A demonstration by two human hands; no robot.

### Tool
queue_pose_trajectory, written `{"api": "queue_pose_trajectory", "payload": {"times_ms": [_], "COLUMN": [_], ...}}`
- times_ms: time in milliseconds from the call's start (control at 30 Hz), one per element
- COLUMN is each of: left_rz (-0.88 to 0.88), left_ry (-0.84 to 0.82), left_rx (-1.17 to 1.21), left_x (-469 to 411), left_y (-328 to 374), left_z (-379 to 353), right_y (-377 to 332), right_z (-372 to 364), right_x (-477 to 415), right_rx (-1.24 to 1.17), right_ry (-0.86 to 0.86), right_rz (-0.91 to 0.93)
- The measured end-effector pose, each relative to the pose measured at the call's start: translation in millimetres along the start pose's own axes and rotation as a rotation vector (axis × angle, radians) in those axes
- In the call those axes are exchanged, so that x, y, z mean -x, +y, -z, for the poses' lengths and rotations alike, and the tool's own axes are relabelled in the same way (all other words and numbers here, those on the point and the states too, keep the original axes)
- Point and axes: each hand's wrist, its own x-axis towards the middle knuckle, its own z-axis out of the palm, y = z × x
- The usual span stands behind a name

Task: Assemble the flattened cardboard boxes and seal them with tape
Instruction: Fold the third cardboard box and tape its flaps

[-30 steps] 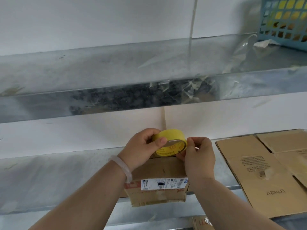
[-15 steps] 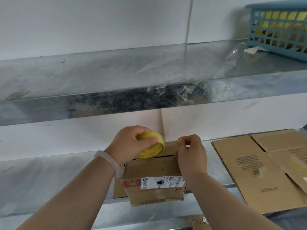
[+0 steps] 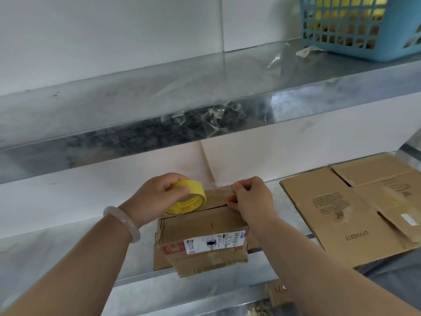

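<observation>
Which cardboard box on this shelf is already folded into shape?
The small box with the white label, under the left hand and right hand: it stands folded up. The larger cardboard to its right lies flat.

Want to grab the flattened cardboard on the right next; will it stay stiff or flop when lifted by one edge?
The flattened cardboard probably stays fairly stiff across its panels but hinges at its visible creases, so loose flaps may droop. Thin and flat, it is likely light. On the smooth metal shelf it should slide easily.
</observation>
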Motion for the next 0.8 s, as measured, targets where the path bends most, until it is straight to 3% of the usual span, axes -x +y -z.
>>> {"api": "queue_pose_trajectory", "payload": {"times_ms": [167, 300, 400, 800], "left_rz": [0.058, 0.058, 0.058, 0.149], "left_ry": [0.022, 0.084, 0.137, 0.148], "left_rx": [0.373, 0.314, 0.371, 0.464], "left_x": [4.2, 5.8, 8.8, 17.8], "left_y": [1.4, 3.3, 3.8, 5.2], "left_z": [-9.1, -12.3, -7.5, -9.8], "right_y": [2.1, 0.4, 5.5, 9.1], "right_z": [2.0, 3.0, 2.4, 3.2], "right_x": [0.1, 3.0, 8.6, 15.9], "right_rx": [-0.086, -0.123, 0.049, 0.152], "right_ry": [0.016, 0.003, 0.016, 0.001], "right_rz": [0.002, -0.001, 0.106, 0.193]}}
